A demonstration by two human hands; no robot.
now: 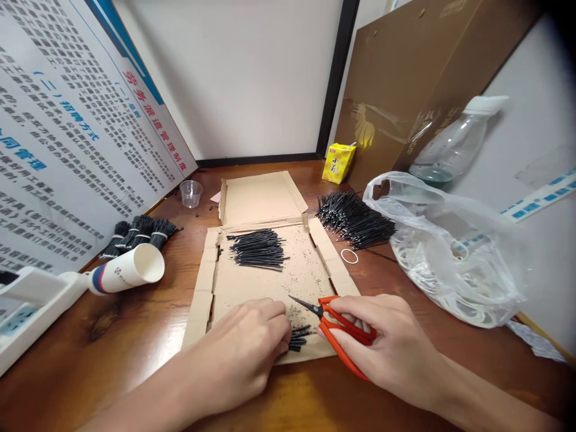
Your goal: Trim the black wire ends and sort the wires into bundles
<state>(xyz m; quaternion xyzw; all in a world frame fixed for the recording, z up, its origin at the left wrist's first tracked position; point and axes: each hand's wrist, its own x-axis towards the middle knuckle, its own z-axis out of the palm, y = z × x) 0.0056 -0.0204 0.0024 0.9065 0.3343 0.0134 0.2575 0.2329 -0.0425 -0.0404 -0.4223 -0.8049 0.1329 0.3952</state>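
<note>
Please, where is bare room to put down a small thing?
Bare table shows between the paper cup and the cardboard; the cardboard's far flap looks bare too. Crowded: the right side, with black strands, a white ring and a plastic bag; the cardboard's near edge, with the left hand, and the right hand holding scissors.

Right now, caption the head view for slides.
Right hand gripping red-handled scissors, left hand at black strands, over opened cardboard.

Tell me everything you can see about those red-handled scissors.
The scissors have orange-red loop handles, plastic by the look, and slim, dark, pointed blades that look nearly closed. The right hand grips the handles. The tips point away and leftward, over the opened cardboard box, close to the left hand.
</note>
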